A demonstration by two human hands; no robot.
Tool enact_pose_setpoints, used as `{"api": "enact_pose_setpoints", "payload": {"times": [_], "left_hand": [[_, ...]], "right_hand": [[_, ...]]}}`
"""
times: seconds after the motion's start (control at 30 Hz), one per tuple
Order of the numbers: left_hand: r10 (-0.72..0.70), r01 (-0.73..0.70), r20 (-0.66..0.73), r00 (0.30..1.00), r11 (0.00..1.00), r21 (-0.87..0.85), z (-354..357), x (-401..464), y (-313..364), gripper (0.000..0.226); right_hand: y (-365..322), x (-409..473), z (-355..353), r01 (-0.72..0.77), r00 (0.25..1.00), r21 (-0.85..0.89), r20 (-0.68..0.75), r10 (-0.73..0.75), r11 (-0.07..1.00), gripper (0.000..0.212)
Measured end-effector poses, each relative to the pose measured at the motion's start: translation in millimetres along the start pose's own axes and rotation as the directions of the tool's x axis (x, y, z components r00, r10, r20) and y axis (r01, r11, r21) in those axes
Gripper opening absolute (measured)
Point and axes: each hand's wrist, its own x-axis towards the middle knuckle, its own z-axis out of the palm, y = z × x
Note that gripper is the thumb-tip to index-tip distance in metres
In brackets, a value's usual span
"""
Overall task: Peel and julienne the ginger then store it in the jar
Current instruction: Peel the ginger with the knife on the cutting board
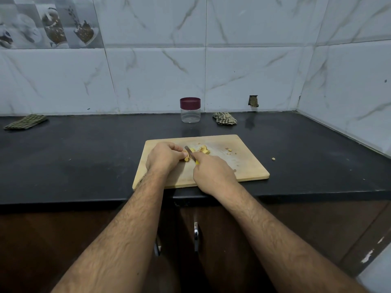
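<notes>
Black counter point(84, 157) w/ wooden cutting board point(239, 163); lidded jar point(190, 111) stands well behind it. My left hand point(163, 158) pinches the ginger point(186, 157) on the board, right hand point(211, 176) grips the knife point(190, 154), blade at the piece. I judge slicing is underway; next needs thin, even strips

No readable text, labels, brands or numbers anywhere. The jar point(190, 111) carried no label, its maroon lid point(190, 102) was plain, and the decorative wall tile point(48, 22) showed only pictures (cups and spices, no lettering).
</notes>
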Motion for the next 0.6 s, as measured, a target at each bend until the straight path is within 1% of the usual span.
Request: {"api": "enact_pose_setpoints", "payload": {"times": [0.1,0.2,0.27,0.3,0.47,0.6], "left_hand": [[0.007,-0.007,0.023,1.0,1.0,-0.003,0,0,-1,0.009],[0.041,-0.032,0.14,0.989,0.997,-0.07,-5,4,-1,0.008],[0.053,-0.035,0.213,0.976,0.996,-0.087,-9,3,0,0.012],[0.053,-0.035,0.227,0.972,0.996,-0.083,-10,3,0,0.015],[0.04,-0.035,0.157,0.987,0.999,-0.033,-7,2,-3,0.018],[0.046,-0.045,0.145,0.988,0.999,-0.007,-5,1,-3,0.016]], "right_hand": [[0,-1,2,0.009,1.0,-0.021,-0.02,-0.009,1.0,0.052],[-1,-3,2,0.024,0.999,-0.04,-0.036,-0.025,0.999,0.052],[-1,-2,1,0.026,0.999,-0.044,-0.036,-0.027,0.999,0.051],[-1,-2,1,0.025,0.999,-0.046,-0.033,-0.026,0.999,0.051],[-2,-4,3,0.033,0.998,-0.054,-0.049,-0.036,0.998,0.05],[-2,-3,2,0.036,0.999,-0.067,-0.033,-0.038,0.997,0.048]]}}
